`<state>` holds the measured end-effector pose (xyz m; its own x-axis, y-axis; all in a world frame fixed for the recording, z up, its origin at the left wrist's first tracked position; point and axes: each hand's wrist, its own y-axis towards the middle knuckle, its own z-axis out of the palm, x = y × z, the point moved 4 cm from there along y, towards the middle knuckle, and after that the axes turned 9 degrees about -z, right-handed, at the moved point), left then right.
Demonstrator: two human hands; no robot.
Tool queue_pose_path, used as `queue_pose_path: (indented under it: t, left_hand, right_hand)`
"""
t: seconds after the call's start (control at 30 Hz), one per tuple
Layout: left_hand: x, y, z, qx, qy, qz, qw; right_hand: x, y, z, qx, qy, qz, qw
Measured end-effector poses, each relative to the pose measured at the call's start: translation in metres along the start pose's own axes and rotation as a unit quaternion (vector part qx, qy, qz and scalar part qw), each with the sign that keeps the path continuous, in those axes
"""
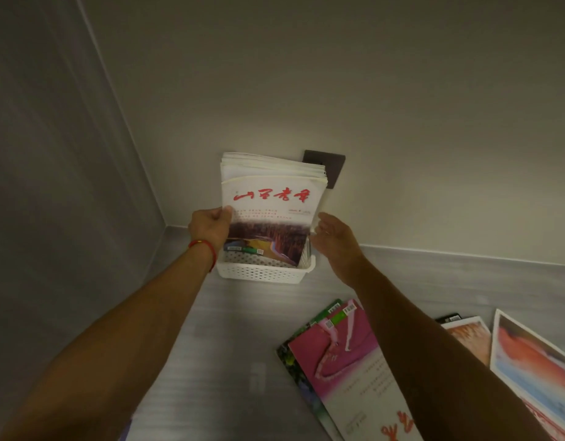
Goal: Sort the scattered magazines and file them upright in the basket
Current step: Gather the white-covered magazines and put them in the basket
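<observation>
Pink magazine (345, 370) nearest; left hand (209, 229) fingers (225, 212) pinch basket's (262, 275) front magazine (268, 214).

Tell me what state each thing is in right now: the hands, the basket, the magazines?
Left hand: closed on the front magazine's left edge.
Right hand: open, at the stack's right side; contact unclear.
Front magazine: upright in the basket, cover facing the camera.
Magazine stack: upright behind it, near the wall.
White basket: on the floor, holding magazines.
Pink magazine: flat on the floor, unfiled.
Loose magazines: flat, overlapping, unfiled.
</observation>
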<state>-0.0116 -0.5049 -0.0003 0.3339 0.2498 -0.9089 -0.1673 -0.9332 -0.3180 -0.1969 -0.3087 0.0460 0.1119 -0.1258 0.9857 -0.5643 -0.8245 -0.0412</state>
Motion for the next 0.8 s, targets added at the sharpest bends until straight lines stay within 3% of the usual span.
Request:
queue_pose_path:
  t: [0.17,0.3,0.47,0.53,0.67,0.73,0.8]
  left_hand:
    - [-0.007,0.000,0.006,0.008,0.042,-0.030,0.999]
    - [0.007,-0.016,0.010,0.049,-0.031,-0.060,0.996]
    - [0.040,-0.080,0.022,0.047,0.040,0.034,0.998]
    - [0.070,-0.125,0.036,0.066,0.082,0.048,0.993]
    - [0.116,-0.219,0.081,0.182,0.233,0.108,0.949]
    - [0.126,-0.259,0.103,0.282,0.274,0.158,0.906]
    - [0.148,-0.278,0.119,0.332,0.326,0.188,0.865]
  right_hand:
    - [-0.038,-0.044,-0.039,0.011,-0.195,0.041,0.980]
    - [-0.088,-0.096,-0.082,0.038,-0.319,0.074,0.944]
    - [-0.153,-0.171,-0.134,0.037,-0.454,0.084,0.886]
    - [-0.174,-0.194,-0.149,0.044,-0.492,0.128,0.860]
    - [-0.190,-0.212,-0.160,0.076,-0.508,0.139,0.847]
    - [-0.192,-0.210,-0.157,0.091,-0.517,0.136,0.840]
    - [-0.196,-0.211,-0.154,0.094,-0.526,0.145,0.833]
